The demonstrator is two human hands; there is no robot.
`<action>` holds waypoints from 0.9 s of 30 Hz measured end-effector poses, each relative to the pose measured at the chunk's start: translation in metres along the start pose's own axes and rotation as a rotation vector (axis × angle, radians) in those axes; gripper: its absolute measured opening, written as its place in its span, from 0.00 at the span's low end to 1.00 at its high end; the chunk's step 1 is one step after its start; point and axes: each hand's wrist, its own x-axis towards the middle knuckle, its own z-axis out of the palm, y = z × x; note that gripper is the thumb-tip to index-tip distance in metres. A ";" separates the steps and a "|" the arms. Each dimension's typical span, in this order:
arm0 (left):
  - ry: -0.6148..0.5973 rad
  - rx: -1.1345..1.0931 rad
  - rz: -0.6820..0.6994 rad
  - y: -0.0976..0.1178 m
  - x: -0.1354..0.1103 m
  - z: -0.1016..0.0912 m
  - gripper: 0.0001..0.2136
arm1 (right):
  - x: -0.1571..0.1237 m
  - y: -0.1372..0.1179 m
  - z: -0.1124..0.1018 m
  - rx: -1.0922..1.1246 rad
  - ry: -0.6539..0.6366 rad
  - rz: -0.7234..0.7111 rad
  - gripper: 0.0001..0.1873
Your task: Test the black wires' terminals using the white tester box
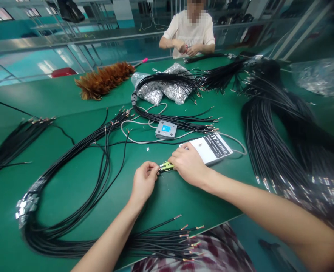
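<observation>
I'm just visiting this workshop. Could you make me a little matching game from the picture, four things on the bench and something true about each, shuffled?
Things:
1. Feather duster
2. White box
3. Small grey box
4. Yellow-green tool

Descriptions:
A. Shows a lit blue display on top
B. In the right hand, with one end at the left hand
C. Brown and fluffy
D. Partly printed in black, with the letters "JY"

Right pairs: 1-C, 2-D, 3-A, 4-B
</observation>
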 end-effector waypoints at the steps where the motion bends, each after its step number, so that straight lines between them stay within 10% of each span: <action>1: 0.001 0.011 0.006 -0.001 0.000 0.000 0.11 | 0.000 0.000 0.000 0.004 0.003 -0.002 0.08; 12: -0.042 0.156 0.112 -0.005 0.002 -0.004 0.10 | -0.006 -0.004 -0.003 0.017 0.025 -0.015 0.03; 21: -0.085 0.248 0.240 0.002 0.000 -0.011 0.06 | -0.086 0.028 -0.011 0.280 0.566 0.234 0.08; 27: -0.092 0.265 0.250 -0.001 0.003 -0.013 0.05 | -0.106 0.019 0.003 0.276 0.519 0.183 0.06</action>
